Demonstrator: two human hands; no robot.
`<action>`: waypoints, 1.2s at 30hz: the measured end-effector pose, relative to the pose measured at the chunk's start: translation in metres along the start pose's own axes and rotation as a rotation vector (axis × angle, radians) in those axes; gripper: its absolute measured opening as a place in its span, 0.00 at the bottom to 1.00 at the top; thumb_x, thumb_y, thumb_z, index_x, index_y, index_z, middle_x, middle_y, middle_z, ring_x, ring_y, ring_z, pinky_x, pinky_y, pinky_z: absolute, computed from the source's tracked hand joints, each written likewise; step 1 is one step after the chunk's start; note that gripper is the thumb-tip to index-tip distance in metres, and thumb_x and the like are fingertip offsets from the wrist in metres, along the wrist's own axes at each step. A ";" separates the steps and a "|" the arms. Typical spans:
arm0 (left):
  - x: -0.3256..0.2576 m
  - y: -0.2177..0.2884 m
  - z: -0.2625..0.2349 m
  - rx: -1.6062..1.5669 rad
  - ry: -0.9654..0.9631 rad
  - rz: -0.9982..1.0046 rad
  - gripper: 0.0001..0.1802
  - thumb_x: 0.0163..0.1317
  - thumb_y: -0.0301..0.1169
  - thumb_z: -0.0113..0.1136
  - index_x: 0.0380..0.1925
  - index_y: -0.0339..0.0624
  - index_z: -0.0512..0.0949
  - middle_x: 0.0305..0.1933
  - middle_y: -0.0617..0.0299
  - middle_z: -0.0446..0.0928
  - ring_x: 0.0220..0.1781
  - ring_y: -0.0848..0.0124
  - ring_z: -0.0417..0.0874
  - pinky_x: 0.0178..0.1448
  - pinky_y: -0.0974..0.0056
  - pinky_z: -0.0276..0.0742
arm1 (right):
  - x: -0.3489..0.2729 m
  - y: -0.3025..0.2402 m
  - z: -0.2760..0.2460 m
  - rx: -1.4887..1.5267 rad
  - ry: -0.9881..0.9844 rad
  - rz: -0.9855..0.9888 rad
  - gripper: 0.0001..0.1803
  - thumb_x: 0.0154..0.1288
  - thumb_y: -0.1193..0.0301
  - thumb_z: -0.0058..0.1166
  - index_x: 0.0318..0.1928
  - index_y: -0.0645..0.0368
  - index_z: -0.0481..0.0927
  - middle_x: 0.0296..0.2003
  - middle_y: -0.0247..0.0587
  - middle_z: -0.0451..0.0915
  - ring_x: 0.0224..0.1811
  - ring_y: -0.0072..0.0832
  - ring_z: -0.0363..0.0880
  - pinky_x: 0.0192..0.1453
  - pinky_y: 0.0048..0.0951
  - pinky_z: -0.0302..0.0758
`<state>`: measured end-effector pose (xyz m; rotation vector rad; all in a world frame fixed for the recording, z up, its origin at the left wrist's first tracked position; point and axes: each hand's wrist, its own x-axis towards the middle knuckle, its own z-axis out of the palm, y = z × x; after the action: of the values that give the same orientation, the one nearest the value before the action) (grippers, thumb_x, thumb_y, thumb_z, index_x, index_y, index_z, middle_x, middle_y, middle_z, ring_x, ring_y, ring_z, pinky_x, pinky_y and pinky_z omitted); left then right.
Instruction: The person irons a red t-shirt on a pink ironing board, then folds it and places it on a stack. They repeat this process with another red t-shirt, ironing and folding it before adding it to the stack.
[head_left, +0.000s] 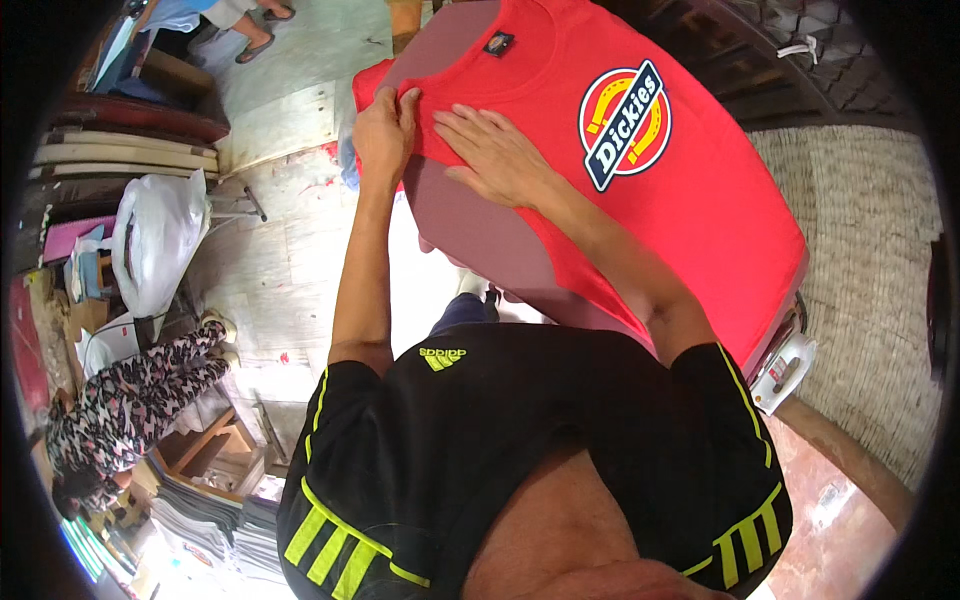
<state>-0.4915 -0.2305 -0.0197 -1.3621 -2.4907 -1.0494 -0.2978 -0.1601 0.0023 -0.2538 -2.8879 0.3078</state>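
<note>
A red T-shirt (pixel 690 210) with a round yellow, white and dark blue printed badge on its chest is spread over a mauve padded board (pixel 485 228). Its neckline lies toward the far end. My left hand (pixel 384 138) is closed on the shirt's sleeve at the board's left edge, thumb and fingers bent over the cloth. Just to the right, my right hand (pixel 495 158) rests flat on the shirt near the shoulder, fingers stretched out. Beside the board's near right end is a white iron (pixel 783 374), apart from both hands.
A white plastic bag (pixel 160 245) and stacked boards (pixel 125 150) stand at the left. A person in camouflage clothes (pixel 130 415) is at the lower left. Another person's sandalled feet (pixel 256 48) show at the top. A woven mat (pixel 860 240) lies on the right.
</note>
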 end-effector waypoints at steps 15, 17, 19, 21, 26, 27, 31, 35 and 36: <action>-0.062 0.103 0.003 0.355 -0.325 0.492 0.43 0.68 0.61 0.51 0.75 0.48 0.61 0.82 0.44 0.48 0.81 0.38 0.47 0.74 0.29 0.45 | -0.235 0.003 -0.073 -0.093 -0.015 0.748 0.42 0.73 0.44 0.47 0.76 0.57 0.58 0.78 0.46 0.52 0.82 0.44 0.46 0.82 0.50 0.47; -0.071 0.130 0.017 0.259 -0.385 0.609 0.44 0.67 0.62 0.51 0.75 0.48 0.61 0.82 0.44 0.48 0.81 0.37 0.45 0.74 0.27 0.44 | -0.295 0.020 -0.079 -0.302 0.058 0.920 0.42 0.73 0.42 0.45 0.77 0.55 0.57 0.79 0.46 0.51 0.82 0.44 0.45 0.82 0.52 0.47; -0.098 0.180 0.030 0.106 -0.515 0.772 0.45 0.66 0.63 0.52 0.75 0.48 0.62 0.82 0.44 0.47 0.82 0.38 0.45 0.74 0.27 0.43 | -0.335 0.050 -0.094 -0.399 0.067 1.132 0.42 0.74 0.41 0.42 0.77 0.53 0.57 0.78 0.45 0.52 0.82 0.44 0.46 0.81 0.53 0.48; -0.125 0.221 0.048 -0.064 -0.562 0.963 0.46 0.64 0.63 0.55 0.76 0.51 0.60 0.82 0.47 0.47 0.82 0.40 0.43 0.76 0.28 0.40 | -0.386 0.095 -0.104 -0.531 0.205 1.179 0.41 0.75 0.40 0.39 0.76 0.52 0.59 0.77 0.45 0.55 0.80 0.45 0.51 0.80 0.54 0.52; -0.180 0.320 0.084 -0.213 -0.696 1.318 0.49 0.61 0.65 0.56 0.75 0.49 0.61 0.81 0.47 0.48 0.82 0.41 0.45 0.77 0.30 0.43 | -0.469 0.136 -0.137 -0.623 0.335 1.281 0.40 0.72 0.46 0.46 0.72 0.63 0.63 0.74 0.60 0.59 0.75 0.54 0.60 0.75 0.52 0.61; -0.193 0.336 0.091 -0.244 -0.695 1.375 0.49 0.61 0.65 0.57 0.74 0.48 0.62 0.81 0.47 0.49 0.82 0.42 0.46 0.77 0.30 0.43 | -0.476 0.127 -0.129 -0.654 0.317 1.267 0.39 0.73 0.45 0.46 0.73 0.60 0.63 0.74 0.55 0.60 0.76 0.52 0.58 0.75 0.53 0.59; -0.252 0.391 0.097 -0.239 -0.766 1.461 0.46 0.63 0.66 0.52 0.74 0.51 0.64 0.80 0.47 0.50 0.82 0.44 0.47 0.76 0.28 0.44 | -0.493 0.051 -0.102 -0.584 0.346 1.192 0.37 0.72 0.47 0.49 0.73 0.54 0.64 0.74 0.46 0.62 0.77 0.47 0.58 0.76 0.54 0.57; -0.297 0.410 0.078 -0.262 -0.864 1.529 0.40 0.66 0.61 0.53 0.74 0.56 0.64 0.81 0.50 0.49 0.82 0.44 0.45 0.75 0.27 0.44 | -0.539 -0.038 -0.105 -0.504 0.399 1.193 0.35 0.69 0.54 0.55 0.71 0.55 0.66 0.72 0.47 0.64 0.75 0.49 0.60 0.75 0.54 0.59; -0.305 0.412 0.076 -0.277 -0.876 1.561 0.39 0.66 0.60 0.53 0.74 0.57 0.64 0.82 0.52 0.49 0.82 0.44 0.45 0.75 0.26 0.44 | -0.551 -0.047 -0.114 -0.595 0.350 1.189 0.34 0.69 0.55 0.55 0.71 0.55 0.67 0.72 0.47 0.64 0.74 0.49 0.61 0.75 0.53 0.59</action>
<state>0.0248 -0.2498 0.0126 -3.2599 -0.6112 -0.3439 0.2515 -0.2911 0.0094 -1.8660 -2.0621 -0.4021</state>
